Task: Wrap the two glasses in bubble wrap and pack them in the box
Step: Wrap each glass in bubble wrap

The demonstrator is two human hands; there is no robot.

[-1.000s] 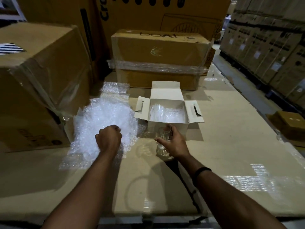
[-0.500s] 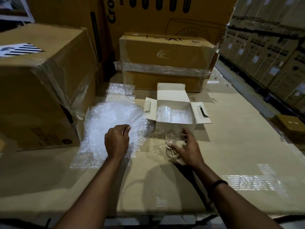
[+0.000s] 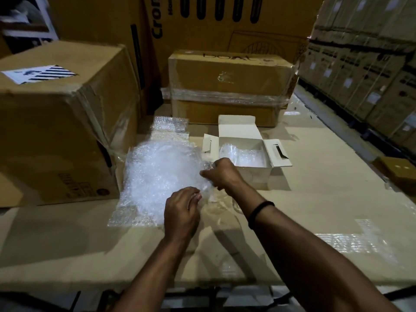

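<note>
A crumpled pile of bubble wrap [image 3: 157, 174] lies on the cardboard surface, left of the small white box [image 3: 258, 176]. The box stands open, and a bubble-wrapped bundle [image 3: 243, 156] sits inside it. My right hand [image 3: 221, 174] grips the right edge of the loose wrap just in front of the box. My left hand [image 3: 182, 212] pinches the same edge nearer to me. The bare clear glass [image 3: 212, 198] shows only faintly between my hands, mostly hidden by the wrap and my right wrist.
A big taped carton [image 3: 56, 122] stands close on the left, touching the wrap. Another carton [image 3: 229, 86] stands behind the white box. Stacked boxes [image 3: 364, 64] line the right side. A flat strip of bubble wrap [image 3: 355, 242] lies on the surface at the right.
My right hand has let go of the glass and moved left onto the bubble wrap's edge. My left hand has shifted right and nearer along the same edge.
</note>
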